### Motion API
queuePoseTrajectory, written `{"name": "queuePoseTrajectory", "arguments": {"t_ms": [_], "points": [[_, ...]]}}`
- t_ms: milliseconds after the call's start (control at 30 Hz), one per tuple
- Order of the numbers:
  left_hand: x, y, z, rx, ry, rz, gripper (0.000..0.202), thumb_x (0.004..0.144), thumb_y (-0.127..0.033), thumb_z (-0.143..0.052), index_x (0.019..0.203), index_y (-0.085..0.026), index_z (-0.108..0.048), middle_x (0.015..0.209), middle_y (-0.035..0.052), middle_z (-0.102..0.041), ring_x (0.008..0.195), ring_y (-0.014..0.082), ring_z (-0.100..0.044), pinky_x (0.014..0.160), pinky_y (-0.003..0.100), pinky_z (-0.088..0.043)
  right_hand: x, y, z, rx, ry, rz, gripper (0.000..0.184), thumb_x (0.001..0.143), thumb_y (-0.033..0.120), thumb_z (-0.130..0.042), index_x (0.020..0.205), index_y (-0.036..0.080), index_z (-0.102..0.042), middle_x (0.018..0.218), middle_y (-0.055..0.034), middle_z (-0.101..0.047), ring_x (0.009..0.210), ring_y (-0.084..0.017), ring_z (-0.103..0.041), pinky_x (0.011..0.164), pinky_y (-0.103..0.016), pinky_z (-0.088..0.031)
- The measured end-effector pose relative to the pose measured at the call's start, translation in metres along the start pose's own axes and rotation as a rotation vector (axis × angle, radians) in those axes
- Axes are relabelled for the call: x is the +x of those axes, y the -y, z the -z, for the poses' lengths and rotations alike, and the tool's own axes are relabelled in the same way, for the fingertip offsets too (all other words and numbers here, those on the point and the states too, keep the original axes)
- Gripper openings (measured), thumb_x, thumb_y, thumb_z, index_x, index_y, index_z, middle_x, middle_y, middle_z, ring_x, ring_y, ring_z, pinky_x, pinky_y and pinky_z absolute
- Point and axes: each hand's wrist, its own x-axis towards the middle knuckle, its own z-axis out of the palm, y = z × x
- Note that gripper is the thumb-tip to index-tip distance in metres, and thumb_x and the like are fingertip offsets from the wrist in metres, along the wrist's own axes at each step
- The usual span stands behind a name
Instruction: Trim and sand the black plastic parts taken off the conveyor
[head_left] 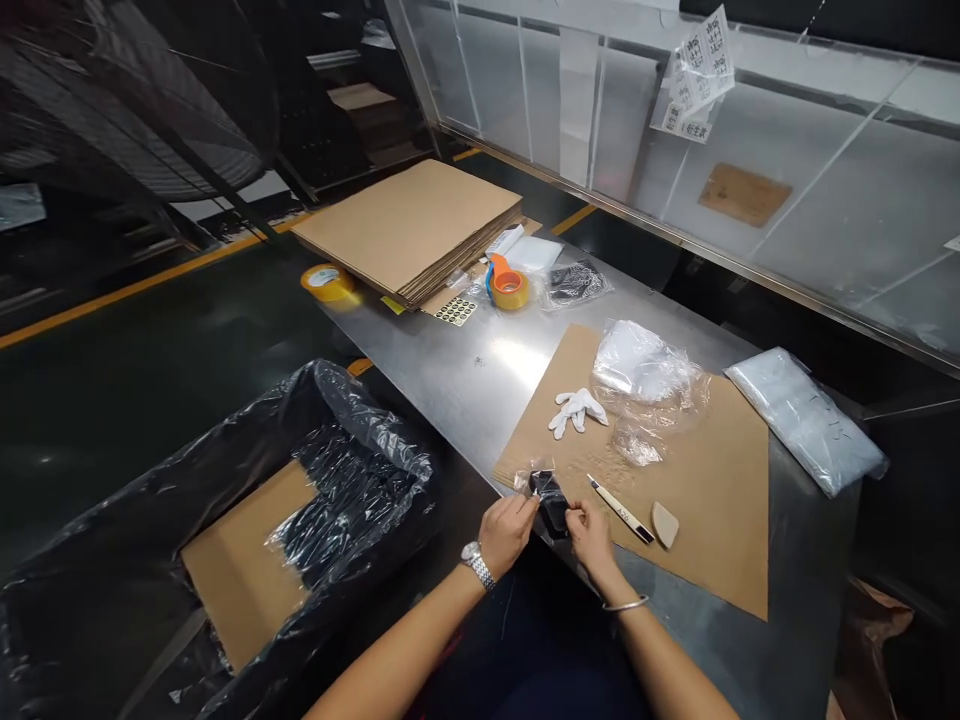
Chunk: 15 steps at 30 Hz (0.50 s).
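At the near edge of the cardboard, a small black flat object sits between my hands, in or under clear plastic film. My left hand, with a watch at the wrist, is closed in a pinch on the film at the object's left side. My right hand grips the black object's right edge between thumb and fingers. Just right of it lie a pale utility knife marked A26 and a beige rounded pad. A white glove rests beyond the hands.
Clear plastic bags lie on the cardboard sheet. A filled bag is at the right. Stacked cardboard and a tape dispenser stand farther back. On the left, a black-lined bin holds several wrapped black pieces.
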Motion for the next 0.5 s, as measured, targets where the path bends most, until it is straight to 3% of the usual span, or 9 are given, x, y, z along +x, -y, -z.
{"name": "queuePoseTrajectory", "arguments": {"t_ms": [133,200,300,400,500], "points": [[-0.017,-0.024,0.02,0.017,0.019,0.004,0.03,0.088,-0.022,-0.033,0.092,-0.018,-0.062,0.065,0.0054,-0.058,0.064,0.0166,-0.053,0.06,0.029,-0.038,-0.012,0.022,0.004,-0.047,0.01,0.017,0.031,0.086,0.024,-0.033,0.11,0.011,-0.048,0.067,-0.0059,-0.065,0.057,-0.018,-0.06,0.051,-0.023,-0.036],[-0.021,-0.033,0.031,0.004,0.04,0.027,0.029,0.088,-0.022,-0.034,0.094,-0.019,-0.062,0.066,0.0055,-0.059,0.064,0.0168,-0.053,0.06,0.029,-0.038,-0.016,0.033,0.01,-0.089,0.034,0.04,0.031,0.087,0.027,-0.035,0.11,0.013,-0.048,0.066,-0.0082,-0.064,0.058,-0.02,-0.061,0.053,-0.025,-0.035],[-0.023,-0.033,0.049,-0.033,0.06,0.131,0.028,0.086,-0.018,-0.034,0.094,-0.019,-0.061,0.065,0.0059,-0.06,0.063,0.0173,-0.053,0.06,0.03,-0.037,-0.012,0.046,0.021,-0.137,0.102,0.08,0.023,0.085,0.026,-0.038,0.086,0.017,-0.059,0.056,-0.0081,-0.061,0.054,-0.021,-0.058,0.052,-0.026,-0.032],[-0.022,-0.021,0.064,-0.124,0.084,0.25,0.025,0.082,-0.014,-0.038,0.086,-0.02,-0.061,0.062,0.0048,-0.06,0.061,0.0178,-0.053,0.059,0.029,-0.037,0.003,0.059,0.028,-0.123,0.216,0.155,0.023,0.078,0.022,-0.045,0.058,0.018,-0.056,0.052,-0.0058,-0.059,0.051,-0.017,-0.055,0.05,-0.024,-0.029],[-0.024,-0.003,0.08,-0.279,0.098,0.354,0.021,0.078,-0.014,-0.042,0.076,-0.021,-0.062,0.058,0.0033,-0.058,0.058,0.018,-0.053,0.058,0.029,-0.036,0.019,0.078,0.032,-0.064,0.319,0.237,0.018,0.071,0.015,-0.047,0.056,0.018,-0.057,0.054,-0.0029,-0.059,0.053,-0.015,-0.054,0.05,-0.023,-0.029]]}}
